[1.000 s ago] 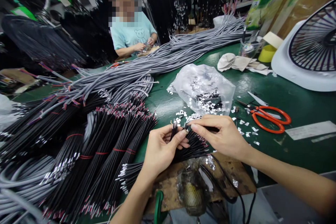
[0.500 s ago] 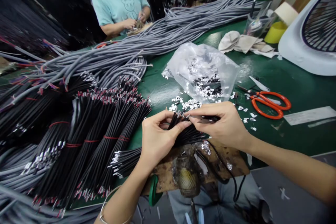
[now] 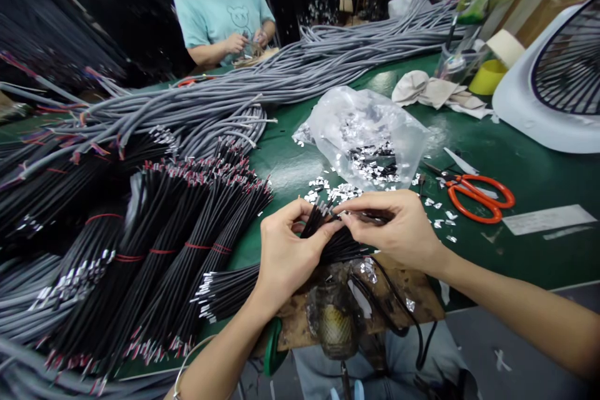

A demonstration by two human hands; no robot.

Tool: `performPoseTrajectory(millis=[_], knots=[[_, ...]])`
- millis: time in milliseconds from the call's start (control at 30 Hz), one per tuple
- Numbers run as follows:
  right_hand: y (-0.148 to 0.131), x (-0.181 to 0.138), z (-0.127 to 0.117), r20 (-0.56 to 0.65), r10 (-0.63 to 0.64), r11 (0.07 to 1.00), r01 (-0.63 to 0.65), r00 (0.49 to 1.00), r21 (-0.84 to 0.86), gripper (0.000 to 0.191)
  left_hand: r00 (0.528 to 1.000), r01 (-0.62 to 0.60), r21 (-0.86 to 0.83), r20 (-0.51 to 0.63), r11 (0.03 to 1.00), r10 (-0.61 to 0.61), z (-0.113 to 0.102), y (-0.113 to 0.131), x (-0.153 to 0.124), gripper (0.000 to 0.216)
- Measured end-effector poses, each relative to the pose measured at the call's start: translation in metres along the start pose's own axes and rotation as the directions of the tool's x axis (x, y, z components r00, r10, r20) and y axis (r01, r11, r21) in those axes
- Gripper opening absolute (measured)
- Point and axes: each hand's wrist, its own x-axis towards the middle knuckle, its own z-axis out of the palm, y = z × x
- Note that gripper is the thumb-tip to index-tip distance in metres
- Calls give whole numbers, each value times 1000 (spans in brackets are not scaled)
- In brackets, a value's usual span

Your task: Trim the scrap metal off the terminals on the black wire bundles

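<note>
**Close handwork on cable ends, with likely points of failure**

The left hand (image 3: 294, 244) is clamping a small group of black cables (image 3: 309, 223) between thumb and fingers, their pale ends standing past the thumb. The right hand (image 3: 396, 225) is pinching a dark slim item (image 3: 375, 217), its fingertips meeting just beside those ends; the fingers are hiding what the item is. Because the two hands are working so close together, a slip of the right pinch is risking a nick to a cable or the left thumb. A slackening left grip is risking a spill into the similar-looking cable bundle (image 3: 344, 245) lying directly below. Under the hands, a wooden board (image 3: 295, 328) is resting at the edge of the green table (image 3: 469, 262); a looped cord (image 3: 397, 330) is hanging over it, probably inviting a snag. Farther out, silver scraps (image 3: 344, 192) are lying loose before a plastic bag (image 3: 335, 119), and stray ones could be clinging among the ends. On the right, orange-handled scissors (image 3: 462, 185) are pointing toward the bag, likely endangering any careless reach.
</note>
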Motion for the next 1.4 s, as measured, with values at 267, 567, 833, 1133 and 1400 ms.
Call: performPoseTrajectory(millis=[267, 567, 833, 1133, 1400], knots=[[0, 2, 3, 8, 57, 996, -57, 998, 65, 19, 991, 93, -144, 114, 985, -76, -2, -2, 1, 14], [6, 14, -22, -169, -257, 765, 93, 951, -638, 15, 961, 96, -137, 271, 986, -56, -9, -2, 6, 20], [6, 8, -9, 105, -63, 974, 84, 992, -210, 28, 988, 101, -87, 122, 991, -90, -8, -2, 6, 21], [1, 3, 0, 71, -49, 997, 53, 996, -56, 20, 999, -9, -29, 52, 1000, 10, -4, 0, 3, 22], [-6, 3, 5, -7, -4, 998, 4, 1000, 68, 16, 998, -43, 39, 36, 998, 42, -3, 1, 1, 31]])
